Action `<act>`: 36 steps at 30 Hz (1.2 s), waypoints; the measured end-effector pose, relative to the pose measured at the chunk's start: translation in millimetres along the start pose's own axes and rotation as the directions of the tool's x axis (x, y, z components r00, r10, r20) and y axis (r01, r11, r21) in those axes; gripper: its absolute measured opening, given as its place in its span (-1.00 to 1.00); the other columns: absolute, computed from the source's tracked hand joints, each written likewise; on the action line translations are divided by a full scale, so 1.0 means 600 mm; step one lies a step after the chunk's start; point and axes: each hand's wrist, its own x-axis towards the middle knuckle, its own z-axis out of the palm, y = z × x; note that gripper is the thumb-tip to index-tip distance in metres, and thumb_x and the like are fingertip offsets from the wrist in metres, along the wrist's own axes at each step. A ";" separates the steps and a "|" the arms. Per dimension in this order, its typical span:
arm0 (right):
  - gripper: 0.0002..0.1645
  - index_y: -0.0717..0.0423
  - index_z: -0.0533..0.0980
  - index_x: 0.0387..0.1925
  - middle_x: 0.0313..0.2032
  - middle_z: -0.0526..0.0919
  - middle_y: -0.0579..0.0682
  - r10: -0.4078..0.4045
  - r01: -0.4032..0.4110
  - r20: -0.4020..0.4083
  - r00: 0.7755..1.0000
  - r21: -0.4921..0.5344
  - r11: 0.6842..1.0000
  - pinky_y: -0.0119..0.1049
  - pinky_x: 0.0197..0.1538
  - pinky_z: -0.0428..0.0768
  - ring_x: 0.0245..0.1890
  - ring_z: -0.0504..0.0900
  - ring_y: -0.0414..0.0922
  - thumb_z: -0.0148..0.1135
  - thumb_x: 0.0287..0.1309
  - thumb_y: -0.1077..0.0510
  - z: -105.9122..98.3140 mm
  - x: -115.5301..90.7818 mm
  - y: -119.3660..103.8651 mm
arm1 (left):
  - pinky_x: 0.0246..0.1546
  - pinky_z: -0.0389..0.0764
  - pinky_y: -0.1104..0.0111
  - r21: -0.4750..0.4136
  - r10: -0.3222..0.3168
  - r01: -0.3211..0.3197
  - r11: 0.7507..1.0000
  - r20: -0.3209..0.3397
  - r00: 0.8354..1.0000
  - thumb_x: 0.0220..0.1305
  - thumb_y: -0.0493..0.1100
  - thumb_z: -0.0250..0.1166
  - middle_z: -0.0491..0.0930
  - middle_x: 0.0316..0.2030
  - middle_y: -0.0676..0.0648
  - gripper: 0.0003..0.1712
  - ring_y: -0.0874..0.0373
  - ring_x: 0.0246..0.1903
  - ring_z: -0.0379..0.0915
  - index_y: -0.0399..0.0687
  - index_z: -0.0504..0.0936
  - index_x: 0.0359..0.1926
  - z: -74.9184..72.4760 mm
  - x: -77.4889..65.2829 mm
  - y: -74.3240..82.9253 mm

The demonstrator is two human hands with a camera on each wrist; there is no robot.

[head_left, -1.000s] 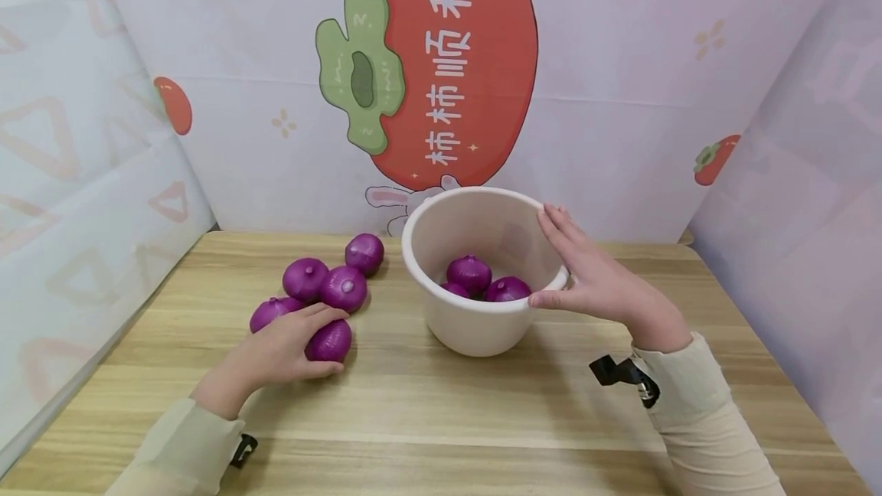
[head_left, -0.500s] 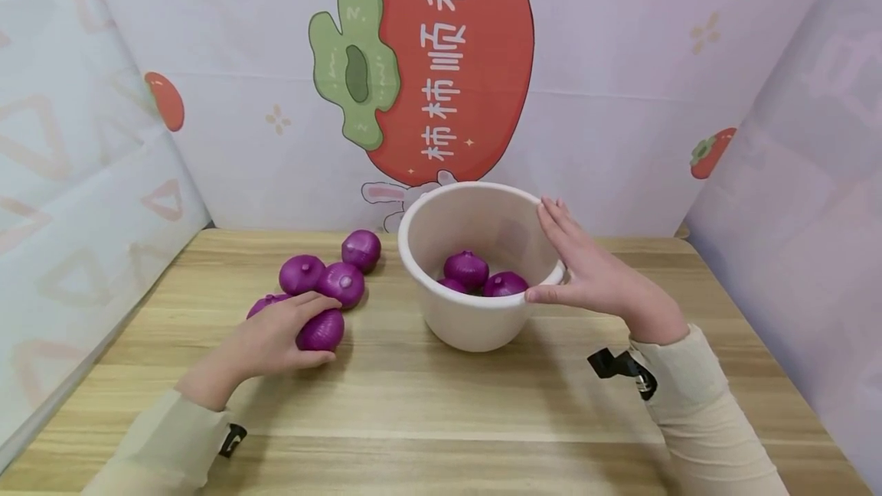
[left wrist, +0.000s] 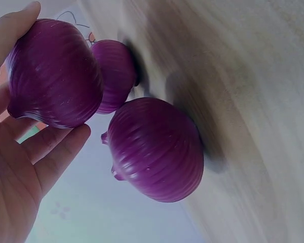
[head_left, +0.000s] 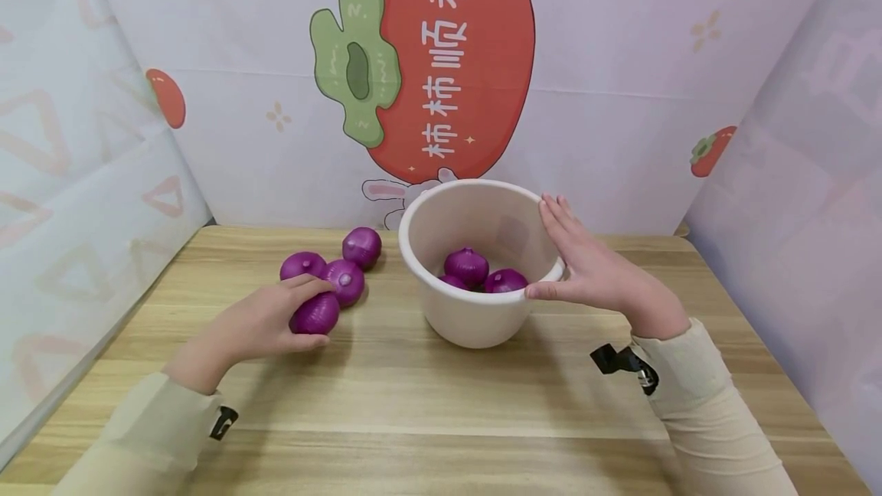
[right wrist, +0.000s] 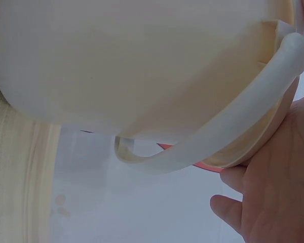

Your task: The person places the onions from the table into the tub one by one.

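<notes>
My left hand [head_left: 258, 324] grips a purple onion [head_left: 315, 315] between thumb and fingers. In the left wrist view this onion [left wrist: 55, 73] appears raised above the table, close to another onion [left wrist: 154, 149]. Just beyond it in the head view lie an onion [head_left: 344, 282], one partly covered by my fingers [head_left: 303, 264], and one farther back [head_left: 362, 247]. A cream bucket [head_left: 475, 320] stands at the centre with three onions [head_left: 466, 267] visible inside. My right hand [head_left: 596, 274] rests against its right rim, fingers fairly straight, thumb on the near side. The bucket's handle [right wrist: 218, 129] hangs down outside.
A wood-grain table [head_left: 427, 419] carries everything. Behind it rises a printed backdrop [head_left: 620, 98] with a large red persimmon picture. Pale sheets [head_left: 89, 197] close in both sides. Black straps [head_left: 623, 366] sit at the cuffs.
The left hand and its onion have shifted left and slightly away from me, and one onion at the left is now hidden behind the hand. The right hand stays on the rim.
</notes>
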 end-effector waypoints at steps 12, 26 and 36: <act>0.47 0.14 -0.35 0.56 0.59 -0.42 0.02 -0.003 0.003 -0.007 1.000 -0.001 1.000 0.30 0.50 -0.04 0.59 -0.46 0.07 0.38 0.03 -0.36 -0.001 -0.003 0.001 | -0.07 0.71 0.03 0.020 -0.010 0.010 1.000 -0.003 1.000 0.01 0.08 0.55 0.58 0.11 -0.19 -0.24 -0.08 0.00 0.62 -0.12 0.54 0.21 -0.023 0.007 0.005; 0.47 0.14 -0.36 0.56 0.59 -0.43 0.00 0.010 -0.010 0.000 1.000 -0.014 1.000 0.27 0.51 -0.02 0.59 -0.44 0.08 0.37 0.03 -0.38 0.004 -0.002 0.000 | -0.13 0.73 0.17 0.057 0.041 -0.039 0.998 -0.037 0.998 0.01 0.10 0.54 0.60 0.06 -0.17 -0.24 0.03 -0.09 0.64 -0.19 0.56 0.18 -0.047 0.015 0.003; 0.47 0.15 -0.35 0.56 0.59 -0.41 0.00 0.007 -0.007 0.000 1.000 -0.012 1.000 0.27 0.52 -0.04 0.59 -0.45 0.07 0.38 0.04 -0.37 0.003 -0.002 0.000 | -0.13 0.71 0.17 0.081 0.078 -0.075 0.994 -0.038 0.996 0.00 0.06 0.55 0.62 0.01 -0.13 -0.26 0.05 -0.09 0.63 -0.15 0.55 0.17 -0.065 0.032 0.005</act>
